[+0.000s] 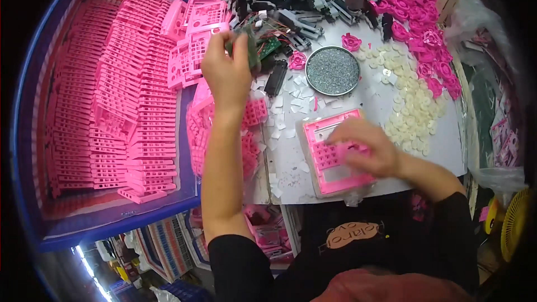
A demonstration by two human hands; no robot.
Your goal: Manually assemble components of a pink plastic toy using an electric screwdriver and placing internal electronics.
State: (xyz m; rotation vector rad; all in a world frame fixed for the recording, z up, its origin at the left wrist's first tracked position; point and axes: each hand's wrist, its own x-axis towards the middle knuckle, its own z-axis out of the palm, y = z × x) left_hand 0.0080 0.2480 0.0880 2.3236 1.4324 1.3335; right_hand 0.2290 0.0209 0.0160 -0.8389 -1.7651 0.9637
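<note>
My left hand [226, 72] is raised beside the heap of parts, thumb and fingers closed on a green circuit board [253, 50]. At the table's near edge lies a pink plastic casing [327, 159] with a grid of square openings, resting on a pale pad [311, 159]. Over the casing's right side is my right hand [372, 148], its fingers blurred and curled around a small pink plastic piece [353, 149]. Whether that piece touches the casing is hard to make out.
A blue crate [112, 229] stacked with pink casings [112, 106] stands at left. Black parts with wires [296, 0] are heaped at the back. A round tin [333, 70] holds small grey bits. Cream discs [411, 114] and pink parts [425, 39] spread at right.
</note>
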